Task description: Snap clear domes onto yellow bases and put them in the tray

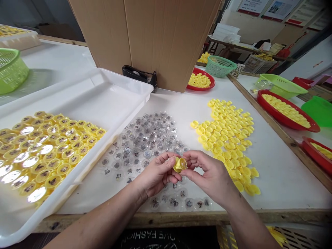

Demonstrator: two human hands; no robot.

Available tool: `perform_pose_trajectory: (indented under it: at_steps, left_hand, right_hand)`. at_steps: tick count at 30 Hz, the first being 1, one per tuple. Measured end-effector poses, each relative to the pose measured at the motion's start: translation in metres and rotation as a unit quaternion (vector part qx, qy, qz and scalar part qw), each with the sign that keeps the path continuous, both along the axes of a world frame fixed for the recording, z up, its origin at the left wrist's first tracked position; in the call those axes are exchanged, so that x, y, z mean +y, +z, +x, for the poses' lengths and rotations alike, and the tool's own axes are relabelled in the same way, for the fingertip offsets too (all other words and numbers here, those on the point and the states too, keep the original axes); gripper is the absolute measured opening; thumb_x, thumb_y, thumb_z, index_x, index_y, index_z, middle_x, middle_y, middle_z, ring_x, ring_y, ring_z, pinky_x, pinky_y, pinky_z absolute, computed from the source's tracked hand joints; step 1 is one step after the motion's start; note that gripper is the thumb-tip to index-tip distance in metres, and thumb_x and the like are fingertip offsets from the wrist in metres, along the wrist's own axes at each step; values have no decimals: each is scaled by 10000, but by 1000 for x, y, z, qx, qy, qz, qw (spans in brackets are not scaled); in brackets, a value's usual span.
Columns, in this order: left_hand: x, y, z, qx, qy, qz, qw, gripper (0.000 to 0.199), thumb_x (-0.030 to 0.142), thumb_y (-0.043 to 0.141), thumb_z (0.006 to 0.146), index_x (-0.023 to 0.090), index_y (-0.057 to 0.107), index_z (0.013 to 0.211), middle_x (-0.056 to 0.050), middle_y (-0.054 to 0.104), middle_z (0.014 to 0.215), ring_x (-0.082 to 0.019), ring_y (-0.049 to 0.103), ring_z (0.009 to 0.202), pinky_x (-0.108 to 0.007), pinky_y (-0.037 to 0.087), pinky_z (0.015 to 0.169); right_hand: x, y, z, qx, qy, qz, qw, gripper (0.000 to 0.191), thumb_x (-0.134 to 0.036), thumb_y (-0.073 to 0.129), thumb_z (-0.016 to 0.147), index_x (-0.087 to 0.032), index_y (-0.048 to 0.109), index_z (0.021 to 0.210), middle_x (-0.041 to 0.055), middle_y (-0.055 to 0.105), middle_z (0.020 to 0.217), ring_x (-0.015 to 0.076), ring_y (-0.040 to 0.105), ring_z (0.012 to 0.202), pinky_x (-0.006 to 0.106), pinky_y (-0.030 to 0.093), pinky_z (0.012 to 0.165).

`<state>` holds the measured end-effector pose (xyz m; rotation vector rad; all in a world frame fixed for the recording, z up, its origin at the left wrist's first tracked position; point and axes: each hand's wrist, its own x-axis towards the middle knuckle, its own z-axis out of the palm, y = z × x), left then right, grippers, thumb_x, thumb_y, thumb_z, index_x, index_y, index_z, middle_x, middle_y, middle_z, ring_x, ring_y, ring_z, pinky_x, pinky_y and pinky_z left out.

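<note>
**Workshop corner with posters and cardboard**

Printed posters (269, 8) hang on a pale wall (250, 29) at the upper right, above a wooden bench (233, 45). A tall cardboard box (166, 41) stands at top centre on a white table (280, 180). The upper left lies in dim shade.

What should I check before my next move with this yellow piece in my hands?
1. Yellow capsule gripped by left hand and right hand: ok, both pinch it.
2. Capsule's join fully closed: cannot tell, fingers hide it.
3. Clear blisters within reach: ok, spread beside and beneath the hands.
4. Loose yellow caps apart from the clear blisters: ok, separate groups.
5. White tray fully on the table: not ok, its near corner juts past the wooden table edge.
</note>
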<state>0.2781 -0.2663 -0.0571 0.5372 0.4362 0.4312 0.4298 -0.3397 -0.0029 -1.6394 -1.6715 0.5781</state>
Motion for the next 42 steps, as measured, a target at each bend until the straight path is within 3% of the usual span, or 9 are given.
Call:
perform_pose_trajectory:
  at_steps: [5,8,13,17,22,26,36,42]
  left_hand:
    - [1,-1,-1,3,0,7,1000,247,338,626,814,124,573,923,-35,620,687,-91,616,526,-121,474,439]
    - [0,-1,0,3,-1,6,1000,255,347,640,801,123,574,905,-29,617,686,-89,615,524,-120,473,437]
    - [1,-1,0,8,1,8,1000,273,355,667,777,126,572,893,-29,618,699,-84,609,523,-120,467,438]
    - [0,-1,0,4,3,6,1000,242,318,662,787,131,560,902,-28,615,705,-79,604,528,-124,474,459]
    - [0,0,0,7,4,12,1000,222,322,636,809,129,562,893,-34,621,703,-82,609,533,-121,471,453]
    - [0,0,0,6,2,11,1000,225,334,639,805,130,558,857,-22,613,671,-85,611,519,-119,470,436]
    - [0,-1,0,-5,-12,6,1000,229,334,628,814,117,559,836,-30,628,655,-91,620,510,-120,479,426]
    - [-2,0,-1,-5,-14,20,1000,242,336,647,800,115,558,849,-31,631,666,-90,620,510,-123,480,431]
  right_hand:
    - [0,0,0,-61,19,62,996,228,-164,616,801,-241,621,1015,55,619,1091,190,611,958,341,543,817]
    - [1,1,1,-84,23,73,993,252,-144,613,791,-249,634,1019,62,616,1090,210,595,1012,361,536,838]
    - [3,3,3,-38,49,33,998,298,-107,578,805,-283,635,1040,34,628,1017,167,615,890,304,545,724]
    - [2,0,2,16,50,0,999,251,-173,623,799,-264,637,1033,17,640,912,136,612,745,263,535,629]
    - [0,-5,-1,20,-3,-9,1000,314,-176,644,785,-261,592,1083,8,662,954,151,642,802,310,554,760]
    - [-1,-4,1,-1,29,10,1000,284,-145,614,804,-254,604,1066,23,635,1034,159,620,894,323,552,811]
    - [-1,4,0,-63,54,54,995,293,-87,612,788,-241,612,1037,28,637,1003,165,599,932,307,529,789]
    - [-2,11,-3,-58,54,39,996,273,-66,624,771,-212,633,1002,22,638,948,134,606,855,248,526,708]
